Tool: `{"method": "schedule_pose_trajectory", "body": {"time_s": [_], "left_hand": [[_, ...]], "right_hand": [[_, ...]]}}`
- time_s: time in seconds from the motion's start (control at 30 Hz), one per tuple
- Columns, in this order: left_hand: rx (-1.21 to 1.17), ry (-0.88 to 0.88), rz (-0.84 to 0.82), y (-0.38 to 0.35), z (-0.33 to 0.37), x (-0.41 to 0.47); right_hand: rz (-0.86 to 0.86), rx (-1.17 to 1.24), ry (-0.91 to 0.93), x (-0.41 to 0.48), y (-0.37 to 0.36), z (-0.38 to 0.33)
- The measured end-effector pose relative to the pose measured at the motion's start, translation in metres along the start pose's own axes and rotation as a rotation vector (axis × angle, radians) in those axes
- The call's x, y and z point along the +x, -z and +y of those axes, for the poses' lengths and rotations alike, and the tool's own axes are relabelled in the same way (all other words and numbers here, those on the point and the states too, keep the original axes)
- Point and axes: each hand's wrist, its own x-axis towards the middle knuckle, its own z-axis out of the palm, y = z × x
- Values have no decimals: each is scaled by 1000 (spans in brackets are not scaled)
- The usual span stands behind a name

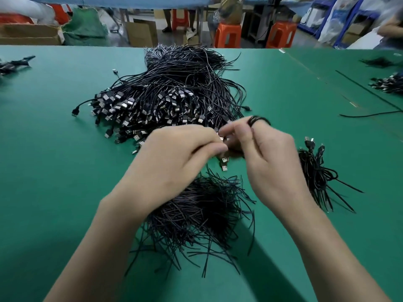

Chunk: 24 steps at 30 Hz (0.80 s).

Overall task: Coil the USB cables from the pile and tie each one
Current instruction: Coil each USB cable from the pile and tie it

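A big pile of black USB cables point(174, 92) lies in the middle of the green table point(54, 149), plugs toward me. In front of it my left hand point(174, 153) and my right hand point(266, 153) meet over one black cable point(259, 119). My right hand holds its coil, which loops over the top of my fingers. My left hand pinches the cable near its silver USB plug point(224, 163), which hangs between my hands. A heap of thin black tie wires point(200, 214) lies under my wrists. Several coiled, tied cables point(318, 173) rest to the right.
More cable bundles lie at the far left point(13, 64) and far right point(388, 82) of the table. A single long cable point(370, 114) runs across the right side. Beyond the far edge stand orange stools point(227, 34), cardboard boxes point(141, 32) and other people.
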Motion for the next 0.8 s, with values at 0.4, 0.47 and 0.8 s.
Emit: {"method": "schedule_pose_trajectory", "body": {"time_s": [0.4,0.47,0.8], "left_hand": [[-440,217,-166,-25,-11,-3],[-335,221,-249,-35,-10,-4],[73,88,-76,-1,-13,-2]], "right_hand": [[-345,1389,-459,-2,-12,-10],[-114,1206,-436,4,-16,-9],[-197,-290,-100,1,-9,15]]}}
